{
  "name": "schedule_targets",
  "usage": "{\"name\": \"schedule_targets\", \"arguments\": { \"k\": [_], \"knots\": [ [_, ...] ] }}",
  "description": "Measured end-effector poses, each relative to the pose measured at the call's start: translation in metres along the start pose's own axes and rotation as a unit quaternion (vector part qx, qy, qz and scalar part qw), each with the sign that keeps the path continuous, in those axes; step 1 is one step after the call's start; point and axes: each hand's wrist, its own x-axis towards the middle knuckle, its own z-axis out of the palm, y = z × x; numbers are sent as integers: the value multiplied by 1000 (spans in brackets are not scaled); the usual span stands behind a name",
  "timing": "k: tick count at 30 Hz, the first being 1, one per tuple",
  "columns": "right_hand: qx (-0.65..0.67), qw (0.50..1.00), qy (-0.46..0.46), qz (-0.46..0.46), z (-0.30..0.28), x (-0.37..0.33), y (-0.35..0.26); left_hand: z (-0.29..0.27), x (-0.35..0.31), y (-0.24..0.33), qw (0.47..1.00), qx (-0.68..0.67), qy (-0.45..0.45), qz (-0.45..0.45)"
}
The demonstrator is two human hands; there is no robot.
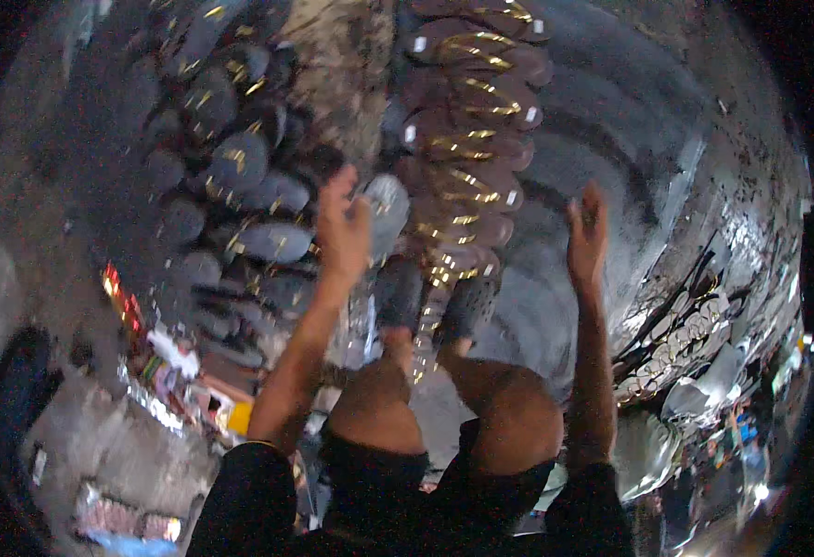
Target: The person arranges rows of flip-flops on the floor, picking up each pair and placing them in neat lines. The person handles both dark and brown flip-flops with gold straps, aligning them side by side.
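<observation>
My left hand is over the right side of a loose pile of dark sandals with shiny gold straps. Its thumb and fingers look apart, though blurred. Close beside the thumb lies a light grey sandal; no grip on it shows. To the right, my right hand hangs above a dark sheet, its fingers stretched out and holding nothing. Between the hands runs a long row of overlapping brown sandals with gold straps, several bearing small white labels. The row's near end reaches between my feet.
A dark grey sheet covers the floor at right. Beyond its edge lies another group of sandals, with a pale plastic bag nearby. A worn brown strip separates pile and row. Mixed clutter with a yellow item lies at lower left.
</observation>
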Motion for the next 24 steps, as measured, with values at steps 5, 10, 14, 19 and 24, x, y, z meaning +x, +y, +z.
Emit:
{"name": "schedule_targets", "arguments": {
  "k": [5, 10, 14, 19, 24],
  "knots": [
    [-84, 970, -167, 153, -21, -253, 89, -49, -127, 48, 985, 119, -92, 84],
    [47, 900, -261, 345, -42, -324, 125, -120, -115, -13, 966, 238, 42, 86],
    [155, 912, -197, 324, -66, -382, 231, -150, -48, -39, 958, 245, 77, 128],
    [192, 945, -124, 235, -94, -424, 212, -189, -38, -47, 966, 211, 80, 126],
    [393, 846, -99, 347, -138, -596, 313, -194, -167, -45, 990, 82, 73, 90]
  ]
}}
